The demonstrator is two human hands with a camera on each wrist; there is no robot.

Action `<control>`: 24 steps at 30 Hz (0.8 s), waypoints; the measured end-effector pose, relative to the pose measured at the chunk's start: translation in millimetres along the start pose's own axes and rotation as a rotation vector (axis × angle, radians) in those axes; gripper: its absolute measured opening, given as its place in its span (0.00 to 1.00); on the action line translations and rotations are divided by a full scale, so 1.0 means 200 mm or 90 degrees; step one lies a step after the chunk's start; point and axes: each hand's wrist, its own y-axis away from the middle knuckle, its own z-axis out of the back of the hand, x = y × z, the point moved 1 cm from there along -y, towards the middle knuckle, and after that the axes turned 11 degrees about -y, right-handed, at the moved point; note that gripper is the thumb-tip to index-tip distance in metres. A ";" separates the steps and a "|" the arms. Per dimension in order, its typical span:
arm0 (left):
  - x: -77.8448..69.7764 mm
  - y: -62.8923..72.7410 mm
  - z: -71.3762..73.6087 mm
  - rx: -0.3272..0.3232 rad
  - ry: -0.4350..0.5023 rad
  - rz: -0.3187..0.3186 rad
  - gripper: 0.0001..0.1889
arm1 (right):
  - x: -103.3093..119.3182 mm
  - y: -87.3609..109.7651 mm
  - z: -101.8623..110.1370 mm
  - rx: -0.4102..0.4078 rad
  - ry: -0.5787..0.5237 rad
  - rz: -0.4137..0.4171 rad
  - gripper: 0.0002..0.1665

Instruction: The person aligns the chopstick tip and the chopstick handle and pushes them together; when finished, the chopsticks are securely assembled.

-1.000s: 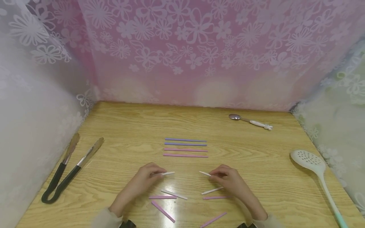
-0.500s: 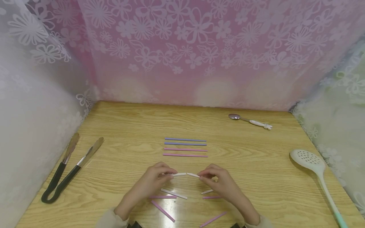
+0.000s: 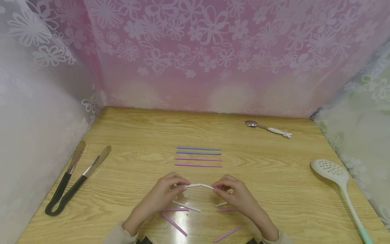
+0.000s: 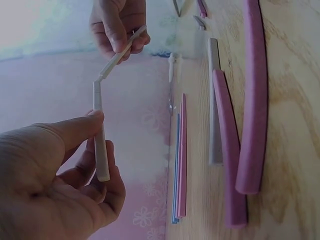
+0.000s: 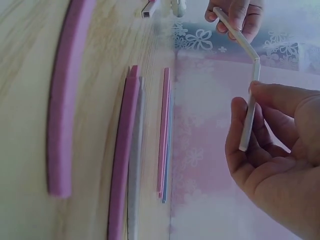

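Note:
My left hand pinches a white chopstick piece between thumb and fingers, above the table. Opposite it, my right hand pinches a second white chopstick piece. The inner ends of the two pieces meet between the hands at a blunt angle, with a narrower neck showing at the joint in the left wrist view. Below the left hand lie a loose white piece, a pink piece and another pink piece. Near the right forearm are a white piece, partly hidden, and pink pieces.
Beyond the hands, blue chopsticks and pink chopsticks lie in parallel rows. Black-handled tongs rest at the left, a slotted spoon at the right, a small spoon at the back. Patterned cloth encloses the table.
Both hands have moved inward from apart, bringing the two white chopstick pieces together. A small gap between their ends half a second ago has closed.

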 end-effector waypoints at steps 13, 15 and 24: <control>0.00 0.00 0.00 0.033 0.039 0.001 0.12 | 0.02 0.00 0.00 -0.019 -0.035 -0.003 0.07; -0.01 0.00 0.00 0.030 0.057 -0.015 0.13 | 0.02 0.00 0.00 -0.031 -0.039 0.003 0.07; -0.02 0.01 0.01 0.020 0.045 -0.071 0.13 | 0.05 0.00 -0.03 -0.063 0.002 0.071 0.09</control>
